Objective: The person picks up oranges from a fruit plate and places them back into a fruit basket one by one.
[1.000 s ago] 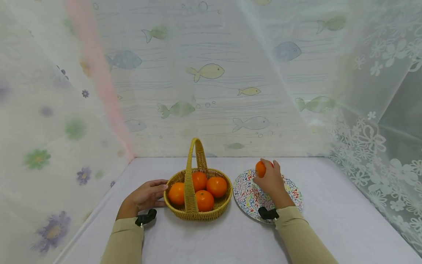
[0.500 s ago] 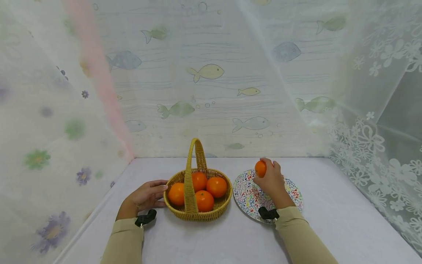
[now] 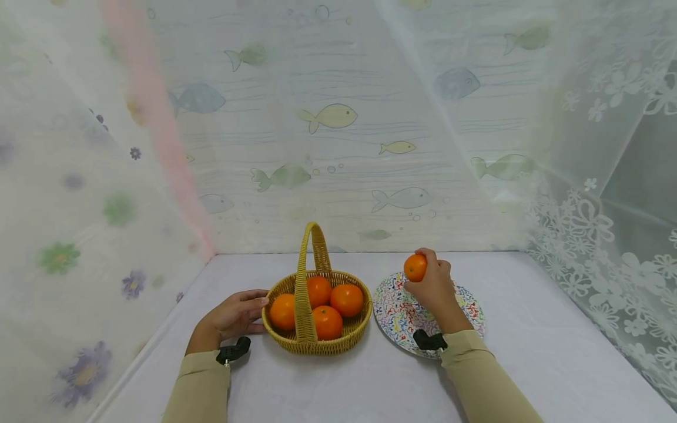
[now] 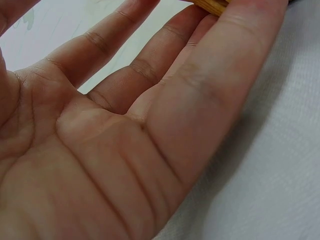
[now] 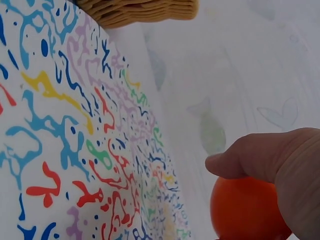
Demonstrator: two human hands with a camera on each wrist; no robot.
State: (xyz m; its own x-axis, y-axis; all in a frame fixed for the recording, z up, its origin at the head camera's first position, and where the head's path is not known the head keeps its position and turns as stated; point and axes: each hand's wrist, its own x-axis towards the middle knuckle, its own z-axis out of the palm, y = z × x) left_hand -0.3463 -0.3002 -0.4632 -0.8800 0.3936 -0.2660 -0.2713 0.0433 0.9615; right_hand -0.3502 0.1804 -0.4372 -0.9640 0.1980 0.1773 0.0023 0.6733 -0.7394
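Note:
In the head view, my right hand [image 3: 432, 289] grips an orange [image 3: 415, 268] between thumb and fingers, over the back part of a round plate [image 3: 394, 320] with a multicolored squiggle pattern. The right wrist view shows the thumb [image 5: 250, 157] lying across that orange [image 5: 245, 210], which is clear of the plate's patterned surface [image 5: 55, 145]. A yellow wicker basket [image 3: 330, 348] with a tall handle stands left of the plate, with several oranges [image 3: 327, 322] inside. My left hand [image 3: 235, 317] touches the basket's left side with its fingertips, the palm [image 4: 90, 165] facing it and holding nothing.
A white cloth [image 3: 338, 393] covers the table. Behind it hangs a fish-print curtain [image 3: 338, 176]. Sheer flowered curtains [image 3: 592, 235] close in the right side, and a flowered sheet [image 3: 79, 264] hangs at the left.
My right hand has tilted and lifted the orange slightly up and to the left, so more of the fruit shows. The left hand and the basket have stayed in place.

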